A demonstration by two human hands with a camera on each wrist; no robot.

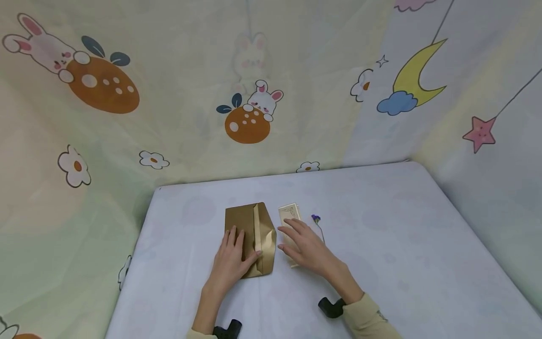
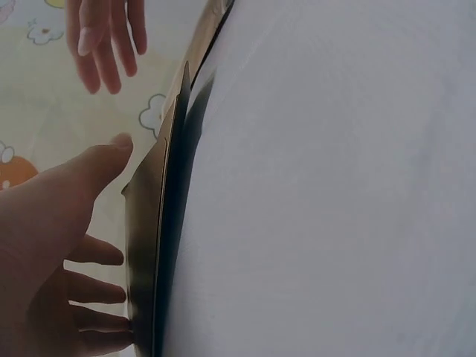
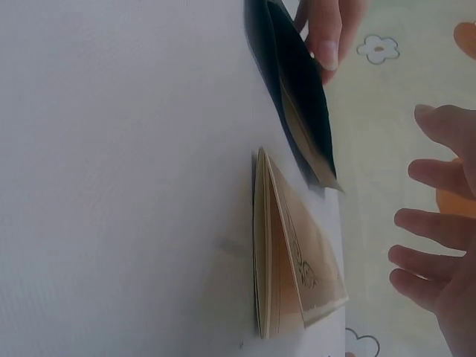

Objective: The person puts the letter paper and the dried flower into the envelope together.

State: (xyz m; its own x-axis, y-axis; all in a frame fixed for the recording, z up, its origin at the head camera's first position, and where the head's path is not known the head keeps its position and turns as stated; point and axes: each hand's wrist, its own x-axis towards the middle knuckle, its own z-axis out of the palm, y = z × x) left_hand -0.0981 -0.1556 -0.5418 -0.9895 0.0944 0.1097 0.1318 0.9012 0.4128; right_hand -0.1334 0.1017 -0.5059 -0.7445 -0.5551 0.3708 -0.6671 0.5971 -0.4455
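A gold envelope (image 1: 241, 219) lies on the white-covered table, its flap folded out to the right. My left hand (image 1: 230, 263) rests on the envelope with straight fingers; the thumb reaches toward the flap. Just right of the envelope is a folded cream card (image 1: 290, 212) with a printed line pattern, its layers slightly fanned in the right wrist view. My right hand (image 1: 306, 247) hovers above the card with fingers spread and holds nothing. Beyond that hand lies a small purple flower (image 1: 315, 218) on a thin stem, partly hidden by the hand.
The table (image 1: 402, 226) has a pale cloth cover and rounded far corners. Behind it and at the sides hangs a fabric backdrop (image 1: 182, 94) printed with rabbits, flowers, a moon and a star. A black device (image 1: 331, 307) sits at the right wrist, another (image 1: 228, 328) at the left.
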